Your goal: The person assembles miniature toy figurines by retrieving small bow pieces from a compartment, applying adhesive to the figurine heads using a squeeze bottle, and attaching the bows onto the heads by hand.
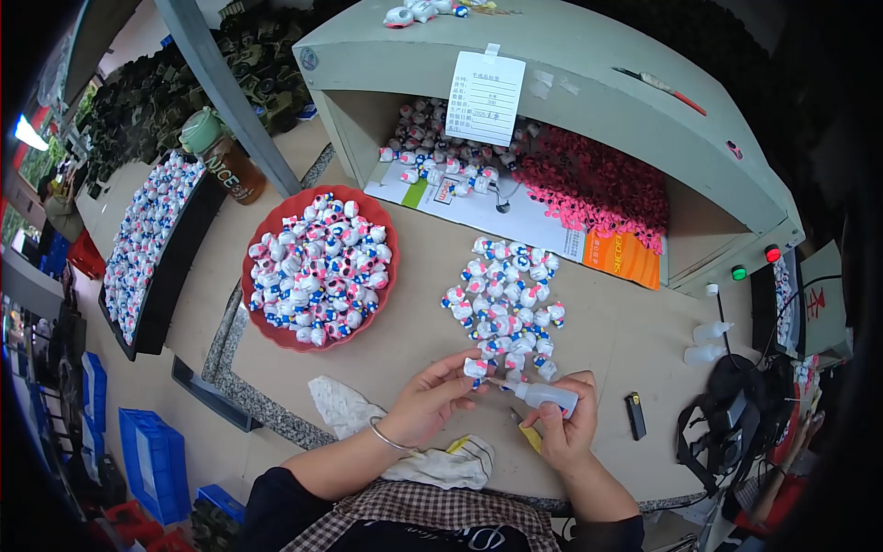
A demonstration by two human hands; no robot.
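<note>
My left hand (430, 400) pinches a small white, pink and blue figurine (475, 368) between thumb and fingers. Closed around a small translucent squeeze bottle (549, 397) is my right hand (568, 432); the bottle's thin tip points left, right beside the figurine. Whether tip and figurine touch is too small to tell. Just beyond both hands lies a loose group of similar figurines (504, 299) on the tabletop. A red scalloped bowl (394, 276) heaped with more of them stands to the left.
A pale green shelf box (405, 55) holds figurines and a pile of pink pieces (598, 184). White cloths (345, 405) lie near the front edge. At right are a black lighter-like object (636, 416) and two bottles (705, 353). A black tray (175, 276) stands left.
</note>
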